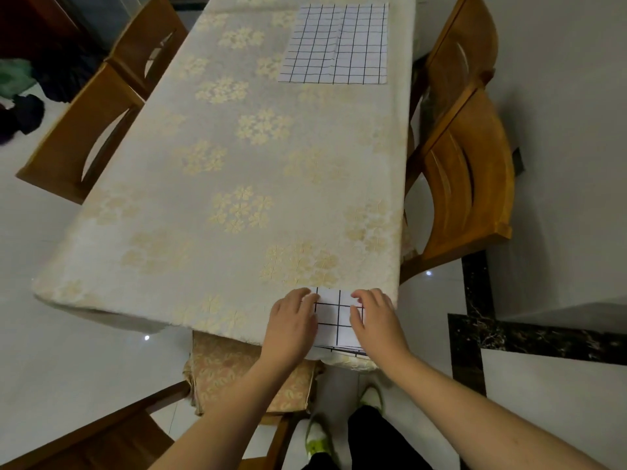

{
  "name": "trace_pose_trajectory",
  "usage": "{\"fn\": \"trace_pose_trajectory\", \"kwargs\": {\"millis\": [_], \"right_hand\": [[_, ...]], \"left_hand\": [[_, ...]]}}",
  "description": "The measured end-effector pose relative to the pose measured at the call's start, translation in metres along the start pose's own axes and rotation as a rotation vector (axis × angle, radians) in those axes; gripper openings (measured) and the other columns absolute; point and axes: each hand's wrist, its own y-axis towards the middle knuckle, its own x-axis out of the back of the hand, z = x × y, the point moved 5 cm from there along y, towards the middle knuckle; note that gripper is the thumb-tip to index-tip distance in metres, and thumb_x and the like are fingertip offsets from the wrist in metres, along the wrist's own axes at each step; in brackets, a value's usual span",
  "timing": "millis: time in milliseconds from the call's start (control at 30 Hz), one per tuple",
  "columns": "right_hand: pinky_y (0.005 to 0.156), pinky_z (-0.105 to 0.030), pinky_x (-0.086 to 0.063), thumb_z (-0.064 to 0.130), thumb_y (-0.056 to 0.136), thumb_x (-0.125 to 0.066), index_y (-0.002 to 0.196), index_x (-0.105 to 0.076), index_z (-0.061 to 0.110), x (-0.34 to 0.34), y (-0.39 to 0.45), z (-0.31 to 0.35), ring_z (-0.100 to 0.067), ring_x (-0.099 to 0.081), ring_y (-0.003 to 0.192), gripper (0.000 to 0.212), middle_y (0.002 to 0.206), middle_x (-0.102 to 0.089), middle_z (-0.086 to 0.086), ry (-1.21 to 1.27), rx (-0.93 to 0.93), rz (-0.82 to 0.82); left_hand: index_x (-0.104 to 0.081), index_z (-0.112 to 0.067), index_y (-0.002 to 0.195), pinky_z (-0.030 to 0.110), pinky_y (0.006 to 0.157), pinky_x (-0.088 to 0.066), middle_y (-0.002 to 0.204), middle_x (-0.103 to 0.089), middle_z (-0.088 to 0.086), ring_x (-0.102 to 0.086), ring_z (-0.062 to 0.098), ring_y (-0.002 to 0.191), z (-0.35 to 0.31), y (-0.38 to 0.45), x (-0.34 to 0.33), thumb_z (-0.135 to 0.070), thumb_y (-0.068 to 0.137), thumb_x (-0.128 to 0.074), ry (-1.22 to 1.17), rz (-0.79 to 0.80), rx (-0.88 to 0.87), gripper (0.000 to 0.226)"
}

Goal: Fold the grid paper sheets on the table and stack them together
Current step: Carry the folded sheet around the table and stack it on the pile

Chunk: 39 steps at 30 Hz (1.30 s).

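Folded grid paper [339,317] being pressed at the near table [169,259] edge.
It is being held flat under left hand [294,317] and right hand [375,317], fingers spread, not pinching; a flat sheet [336,44] is lying at the table's far end.

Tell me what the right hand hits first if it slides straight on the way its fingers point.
Probably nothing soon: past the right hand, only bare tablecloth shows; the flat sheet lies roughly ahead at the far end.
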Motion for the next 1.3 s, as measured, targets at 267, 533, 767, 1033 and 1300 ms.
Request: {"fn": "trace_pose_trajectory", "kwargs": {"millis": [267,533,767,1033,1300], "right_hand": [[0.116,-0.037,-0.01,0.041,0.094,-0.025,0.145,-0.037,0.009,-0.059,-0.008,0.006,-0.02,-0.031,0.142,0.061,0.153,-0.036,-0.007,-0.425,0.096,0.21],[0.116,-0.04,-0.014,0.051,0.096,-0.025,0.151,-0.027,0.015,-0.064,-0.01,-0.01,-0.019,-0.015,0.147,0.066,0.159,-0.022,-0.006,-0.52,0.081,0.218],[0.117,-0.042,-0.014,0.061,0.094,-0.026,0.153,-0.02,0.015,-0.056,-0.013,-0.024,-0.023,-0.012,0.148,0.075,0.161,-0.013,-0.01,-0.518,0.016,0.208],[0.118,-0.044,-0.005,0.065,0.092,-0.023,0.154,-0.018,0.016,-0.056,-0.011,-0.027,-0.031,-0.008,0.147,0.078,0.16,-0.011,-0.016,-0.517,0.005,0.233],[0.117,-0.044,-0.006,0.068,0.093,-0.011,0.155,-0.011,0.021,-0.052,-0.012,-0.034,-0.03,-0.007,0.148,0.078,0.161,-0.007,-0.015,-0.521,0.037,0.264]], "left_hand": [[-0.036,-0.013,0.149,0.045,0.116,-0.018,0.157,-0.028,0.006,-0.023,0.022,0.146,0.004,-0.012,-0.041,-0.038,0.1,-0.033,0.108,0.235,-0.126,0.054],[-0.013,-0.021,0.155,0.043,0.119,-0.013,0.162,-0.007,0.004,-0.004,0.02,0.15,0.015,-0.017,-0.051,-0.042,0.102,-0.024,0.09,0.336,-0.1,0.058],[-0.007,-0.023,0.155,0.043,0.119,-0.007,0.163,0.0,0.005,0.001,0.021,0.15,0.017,-0.015,-0.052,-0.048,0.101,-0.025,0.109,0.365,-0.023,0.063],[-0.006,-0.008,0.154,0.042,0.12,-0.001,0.162,0.001,0.011,0.002,0.025,0.149,0.02,-0.015,-0.055,-0.07,0.093,-0.018,0.114,0.416,0.01,0.088],[0.012,-0.018,0.153,0.041,0.12,0.004,0.16,0.02,0.002,0.016,0.02,0.147,0.028,-0.011,-0.05,-0.076,0.088,-0.016,0.13,0.524,-0.006,0.092]]}}
